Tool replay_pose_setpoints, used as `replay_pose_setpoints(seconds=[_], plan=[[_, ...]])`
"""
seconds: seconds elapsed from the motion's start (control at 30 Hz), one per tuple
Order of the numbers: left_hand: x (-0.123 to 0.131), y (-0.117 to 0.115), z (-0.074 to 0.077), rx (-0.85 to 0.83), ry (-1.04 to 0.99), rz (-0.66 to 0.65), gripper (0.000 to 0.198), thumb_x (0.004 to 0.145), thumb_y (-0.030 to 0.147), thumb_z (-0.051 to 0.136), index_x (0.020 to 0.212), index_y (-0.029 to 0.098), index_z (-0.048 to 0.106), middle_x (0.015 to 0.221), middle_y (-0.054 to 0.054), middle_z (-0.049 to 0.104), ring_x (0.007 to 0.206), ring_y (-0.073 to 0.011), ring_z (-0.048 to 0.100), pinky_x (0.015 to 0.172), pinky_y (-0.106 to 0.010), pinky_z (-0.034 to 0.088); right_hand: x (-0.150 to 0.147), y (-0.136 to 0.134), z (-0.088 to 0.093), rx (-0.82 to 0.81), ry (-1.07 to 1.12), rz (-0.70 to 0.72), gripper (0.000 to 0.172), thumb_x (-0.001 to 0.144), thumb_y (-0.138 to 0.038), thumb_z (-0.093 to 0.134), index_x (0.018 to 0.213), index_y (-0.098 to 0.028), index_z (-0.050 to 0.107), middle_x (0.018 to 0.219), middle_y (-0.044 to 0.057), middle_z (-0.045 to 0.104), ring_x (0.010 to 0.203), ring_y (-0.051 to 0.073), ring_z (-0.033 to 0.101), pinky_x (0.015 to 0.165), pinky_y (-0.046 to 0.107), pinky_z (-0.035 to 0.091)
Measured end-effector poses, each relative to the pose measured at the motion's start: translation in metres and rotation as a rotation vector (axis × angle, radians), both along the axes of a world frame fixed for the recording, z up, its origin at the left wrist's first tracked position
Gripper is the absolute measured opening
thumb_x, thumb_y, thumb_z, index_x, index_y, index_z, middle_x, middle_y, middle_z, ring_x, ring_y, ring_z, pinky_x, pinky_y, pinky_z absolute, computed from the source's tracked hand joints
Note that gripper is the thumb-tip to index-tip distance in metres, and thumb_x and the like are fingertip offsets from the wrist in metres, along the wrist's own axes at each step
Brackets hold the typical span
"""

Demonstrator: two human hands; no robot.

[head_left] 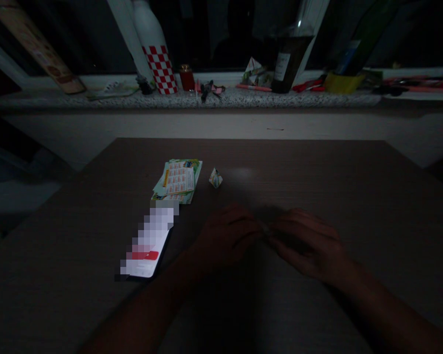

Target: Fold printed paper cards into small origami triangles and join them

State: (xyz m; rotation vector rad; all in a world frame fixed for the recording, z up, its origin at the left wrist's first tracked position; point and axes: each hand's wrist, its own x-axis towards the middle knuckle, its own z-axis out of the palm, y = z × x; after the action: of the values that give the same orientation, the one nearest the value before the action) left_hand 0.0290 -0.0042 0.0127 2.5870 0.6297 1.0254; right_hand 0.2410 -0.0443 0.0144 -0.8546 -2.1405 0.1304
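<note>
In dim light, my left hand [231,233] and my right hand [310,241] meet above the brown table [372,196]. Their fingers are closed around a small pale piece [266,229] between them, too dark to make out. Beyond my left hand, a small folded paper shape [216,178] rests on the table. Left of it lies a loose stack of printed papers [179,178], green and white. A phone [147,246] with a lit, partly pixelated screen lies left of my left forearm.
Behind the table runs a speckled windowsill [229,102]. On it stand a red-and-white checked bottle [158,59], a small red jar [186,78], a dark bottle [286,66], a yellow holder [343,82] and several small items.
</note>
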Motion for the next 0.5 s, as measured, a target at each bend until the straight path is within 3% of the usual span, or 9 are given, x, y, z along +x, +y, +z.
replay_pose_setpoints(seconds=[0.23, 0.5], plan=[[0.0021, -0.0007, -0.0028, -0.127, -0.158, -0.033, 0.009, 0.088, 0.019, 0.057, 0.090, 0.016, 0.065, 0.085, -0.005, 0.067, 0.083, -0.0147, 0.061, 0.073, -0.028, 0.051, -0.0008, 0.0011, -0.0001, 0.015, 0.112, 0.000, 0.020, 0.076, -0.007, 0.065, 0.093, -0.017, 0.064, 0.078, 0.005, 0.067, 0.070, 0.018, 0.064, 0.063, 0.033, 0.054], [0.0051, -0.0059, -0.0031, -0.036, -0.093, -0.024, 0.008, 0.086, 0.021, 0.059, 0.089, 0.016, 0.065, 0.087, -0.005, 0.066, 0.082, -0.0151, 0.061, 0.073, -0.030, 0.051, -0.0046, 0.0021, 0.0019, 0.051, 0.120, 0.039, 0.017, 0.073, -0.006, 0.063, 0.084, -0.020, 0.063, 0.074, 0.003, 0.064, 0.064, 0.017, 0.060, 0.057, 0.032, 0.051]])
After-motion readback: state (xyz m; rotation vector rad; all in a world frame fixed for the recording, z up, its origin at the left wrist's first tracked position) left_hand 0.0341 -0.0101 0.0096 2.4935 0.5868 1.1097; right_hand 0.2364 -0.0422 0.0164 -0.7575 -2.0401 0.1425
